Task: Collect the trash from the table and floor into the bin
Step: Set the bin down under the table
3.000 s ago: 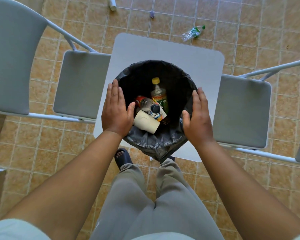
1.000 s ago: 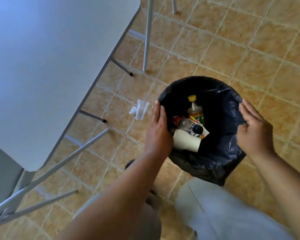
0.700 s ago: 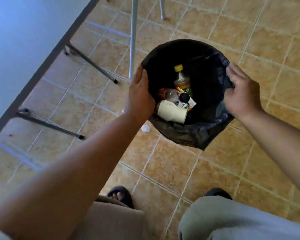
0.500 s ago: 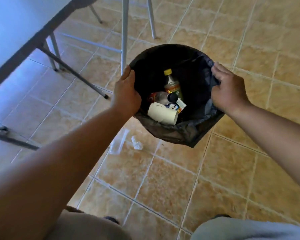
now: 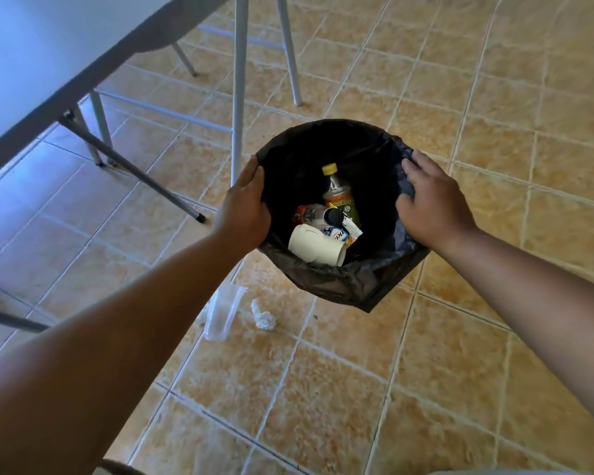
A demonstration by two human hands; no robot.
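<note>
Bin: the bin point(image 5: 340, 284), lined with a black bag, hangs mid-frame between both hands. It looks clear of the tiles, though I can't see its base.
Left hand: the left hand point(image 5: 244, 209) lies flat on the bin's left rim with its fingers fairly straight. The thumb is out of sight.
Right hand: the right hand point(image 5: 432, 207) has its fingers curled over the right rim, bunching the liner.
Already in: a yellow-capped bottle point(image 5: 338, 195), a white paper cup point(image 5: 314, 248) and some wrappers lie at the bottom.
Left to collect: a clear plastic cup point(image 5: 224, 313) and a crumpled paper wad point(image 5: 263, 317) lie on the floor tiles point(image 5: 357, 389), just beside each other.
Where they lie: both are below and left of the bin, under the line of the left forearm.
Cup's axis: it lies on its side, its length running from the lower left up toward the bin.
Nearer hand: the left, I'd judge. The right would have to cross the bin.
Next move, my guess: set the bin down or keep it in the right hand, then reach down with the left.
Table: the table point(image 5: 48, 46) fills the upper left, and I see nothing on the part of it in view.
</note>
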